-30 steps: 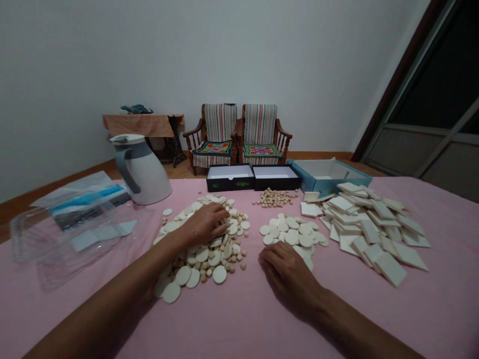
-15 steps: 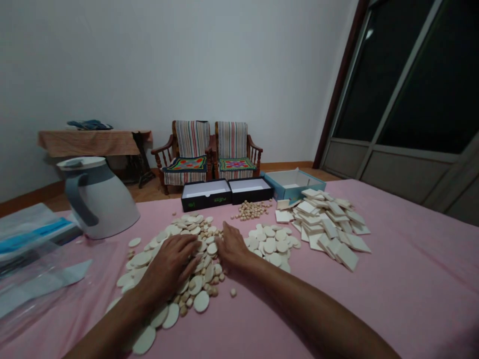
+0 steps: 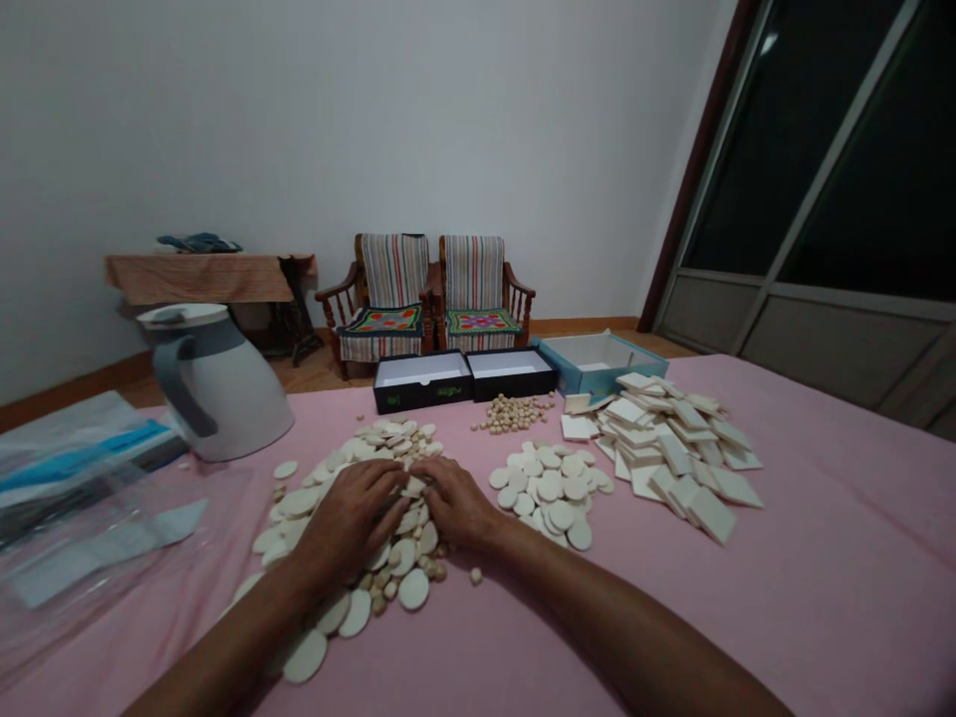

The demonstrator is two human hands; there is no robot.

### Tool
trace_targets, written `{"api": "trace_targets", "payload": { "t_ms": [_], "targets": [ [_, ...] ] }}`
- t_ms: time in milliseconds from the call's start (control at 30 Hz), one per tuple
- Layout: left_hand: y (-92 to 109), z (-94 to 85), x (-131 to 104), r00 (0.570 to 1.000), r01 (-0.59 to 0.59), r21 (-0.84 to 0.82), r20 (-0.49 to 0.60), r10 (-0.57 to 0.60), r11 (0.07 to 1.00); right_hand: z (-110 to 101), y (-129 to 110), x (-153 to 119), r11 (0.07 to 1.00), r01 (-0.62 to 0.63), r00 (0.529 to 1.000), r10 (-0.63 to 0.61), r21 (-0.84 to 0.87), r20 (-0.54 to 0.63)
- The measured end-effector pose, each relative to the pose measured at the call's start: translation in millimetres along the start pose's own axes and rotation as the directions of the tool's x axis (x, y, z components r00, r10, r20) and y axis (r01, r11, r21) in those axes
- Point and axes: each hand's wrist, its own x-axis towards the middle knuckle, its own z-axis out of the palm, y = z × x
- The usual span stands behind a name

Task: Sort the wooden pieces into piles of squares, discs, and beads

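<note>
My left hand (image 3: 358,513) rests on the left side of a mixed pile of pale discs (image 3: 414,590) and small wooden beads (image 3: 379,603), its fingers bent over the pieces. Across from it, my right hand (image 3: 455,501) lies at the pile's right side, fingertips curled in among the discs. The fingertips of both hands nearly meet, and what they may hold is hidden. A second heap of discs (image 3: 551,486) is to the right of my right hand, with a small heap of beads (image 3: 514,413) behind it. One loose bead (image 3: 476,576) lies nearer me.
Square pale tiles (image 3: 672,448) are heaped at the right. Two black box trays (image 3: 425,398) and a blue box (image 3: 597,378) stand at the back edge. A white and grey jug (image 3: 231,398) and plastic packaging (image 3: 97,558) are at the left of the pink cloth (image 3: 814,558).
My right hand has lowered and its fingers have curled into the pile, closer to my left hand. The view has shifted slightly, so the surroundings sit further right.
</note>
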Motion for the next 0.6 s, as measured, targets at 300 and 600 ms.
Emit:
{"api": "trace_targets", "payload": {
  "t_ms": [300,600],
  "targets": [
    [14,-24.6,8,0.994,0.084,-0.009,0.066,-0.083,0.996,-58,11,17,0.958,-0.165,0.982,0.181,-0.234,0.047],
    [49,-13.8,0,0.995,0.094,-0.009,0.044,-0.093,0.996,-56,19,0,0.898,-0.084,0.918,0.239,-0.433,0.317]
  ]
}}
